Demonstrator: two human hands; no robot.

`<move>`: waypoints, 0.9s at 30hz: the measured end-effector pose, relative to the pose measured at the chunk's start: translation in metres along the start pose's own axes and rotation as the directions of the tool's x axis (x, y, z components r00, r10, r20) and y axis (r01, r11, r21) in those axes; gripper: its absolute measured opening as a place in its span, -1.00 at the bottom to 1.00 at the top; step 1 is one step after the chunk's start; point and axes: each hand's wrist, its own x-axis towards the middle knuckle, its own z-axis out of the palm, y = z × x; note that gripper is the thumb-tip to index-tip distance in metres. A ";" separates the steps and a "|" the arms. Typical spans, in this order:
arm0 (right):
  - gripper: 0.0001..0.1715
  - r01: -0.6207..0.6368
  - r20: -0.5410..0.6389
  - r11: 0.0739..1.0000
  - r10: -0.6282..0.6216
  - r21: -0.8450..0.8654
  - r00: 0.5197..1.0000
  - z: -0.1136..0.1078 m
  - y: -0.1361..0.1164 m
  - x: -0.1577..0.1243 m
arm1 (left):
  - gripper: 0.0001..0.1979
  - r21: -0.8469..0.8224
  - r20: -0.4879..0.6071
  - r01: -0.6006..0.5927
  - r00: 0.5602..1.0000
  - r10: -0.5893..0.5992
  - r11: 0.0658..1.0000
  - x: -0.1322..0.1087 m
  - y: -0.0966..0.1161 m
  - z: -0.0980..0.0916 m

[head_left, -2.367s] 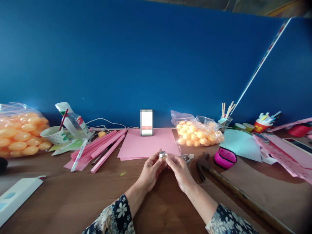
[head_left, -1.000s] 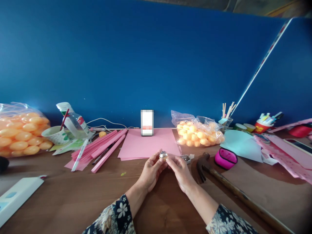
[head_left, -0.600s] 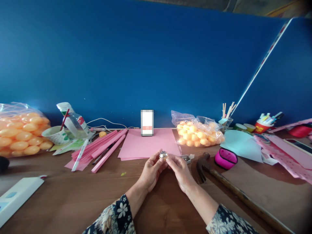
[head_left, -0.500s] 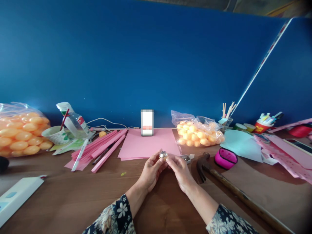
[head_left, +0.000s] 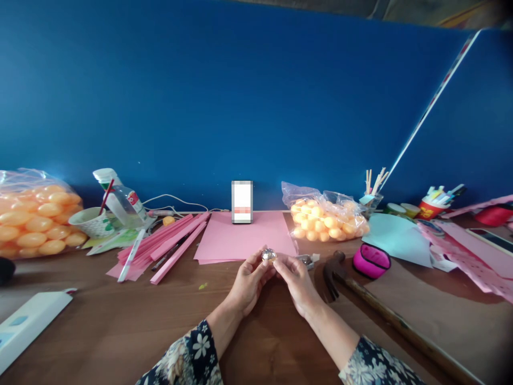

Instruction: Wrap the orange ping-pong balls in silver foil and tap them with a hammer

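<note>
A small shiny silver ball (head_left: 268, 254) is pinched between the fingertips of both hands, just above the brown table (head_left: 120, 321). My left hand (head_left: 249, 280) grips it from the left with thumb and fingers closed. From the right, my right hand (head_left: 297, 280) does the same. The ball hovers at the near edge of a pink paper sheet (head_left: 240, 238). A second small silvery piece (head_left: 306, 260) lies on the table just right of my right hand.
A claw hammer (head_left: 360, 294) lies to the right, with a pink pouch (head_left: 371, 260) beyond it. Bags of orange balls (head_left: 326, 219) sit back right and far left (head_left: 36, 216). Pink strips (head_left: 168, 243), a bottle (head_left: 118, 198), a paper cup (head_left: 91, 221) and an upright phone (head_left: 241, 201) stand behind.
</note>
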 end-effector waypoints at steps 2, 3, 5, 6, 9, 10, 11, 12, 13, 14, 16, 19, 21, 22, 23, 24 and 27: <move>-0.75 0.001 -0.005 1.000 -0.001 0.001 1.000 0.000 0.000 0.000 | -0.52 -0.001 0.000 0.000 1.000 0.000 1.000 0.000 0.000 0.000; -0.75 0.002 -0.009 1.000 -0.002 0.002 1.000 0.000 0.000 0.000 | -0.53 -0.002 0.001 0.000 1.000 0.000 1.000 0.000 0.000 0.000; -0.73 0.002 -0.014 1.000 -0.002 0.001 1.000 0.000 0.000 0.000 | -0.53 -0.004 0.003 -0.001 1.000 0.001 1.000 0.001 -0.001 0.000; -0.72 0.001 -0.013 1.000 -0.001 -0.001 1.000 0.000 0.000 0.000 | -0.53 -0.005 0.004 -0.003 1.000 0.003 1.000 0.001 -0.001 0.000; -0.72 0.002 -0.007 1.000 -0.002 -0.007 1.000 0.001 -0.001 0.000 | -0.52 -0.006 0.004 -0.005 1.000 0.005 1.000 0.000 0.000 0.000; -0.73 0.003 -0.007 1.000 -0.003 -0.009 1.000 0.001 -0.001 0.000 | -0.52 -0.006 0.003 -0.006 1.000 0.006 1.000 0.000 0.000 0.001; -0.73 0.004 -0.010 1.000 -0.005 -0.011 1.000 0.001 0.000 -0.001 | -0.52 -0.005 0.002 -0.008 1.000 0.008 1.000 0.000 0.000 0.001; -0.73 0.006 -0.015 1.000 -0.006 -0.015 1.000 0.001 0.000 -0.001 | -0.53 -0.006 0.000 -0.011 1.000 0.011 1.000 0.000 0.000 0.001; -0.74 0.007 -0.021 1.000 -0.008 -0.019 1.000 0.000 0.000 -0.001 | -0.53 -0.005 -0.004 -0.012 1.000 0.012 1.000 0.000 0.000 0.002; -0.74 0.008 -0.028 1.000 -0.009 -0.025 1.000 0.000 0.001 -0.001 | -0.53 -0.003 -0.011 -0.014 1.000 0.014 1.000 0.000 0.000 0.002; -0.74 0.012 -0.045 0.999 -0.013 -0.037 0.999 0.000 0.002 -0.001 | -0.53 0.001 -0.024 -0.016 1.000 0.016 1.000 -0.001 -0.001 0.003; -0.74 0.016 -0.054 0.999 -0.018 -0.039 0.998 0.001 0.002 -0.001 | -0.54 0.007 -0.033 -0.023 0.999 0.023 1.000 -0.001 -0.001 0.003; -0.75 0.013 -0.052 0.999 -0.015 -0.031 0.999 0.002 0.002 0.000 | -0.54 0.014 -0.037 -0.028 0.999 0.028 1.000 -0.001 -0.002 0.003; -0.75 0.010 -0.051 1.000 -0.012 -0.028 0.999 0.002 0.002 0.000 | -0.54 0.018 -0.041 -0.029 0.999 0.030 0.999 -0.001 -0.002 0.004; -0.75 0.008 -0.052 1.000 -0.009 -0.027 0.999 0.002 0.001 0.000 | -0.54 0.023 -0.044 -0.030 0.999 0.031 0.999 -0.001 -0.002 0.004; -0.76 0.005 -0.054 1.000 -0.007 -0.028 0.998 0.002 0.001 -0.001 | -0.55 0.027 -0.047 -0.031 0.998 0.033 0.999 -0.001 -0.002 0.004; -0.75 -0.003 -0.070 1.000 0.001 -0.031 0.998 0.003 0.001 -0.001 | -0.55 0.039 -0.053 -0.033 0.998 0.035 0.999 -0.001 -0.002 0.005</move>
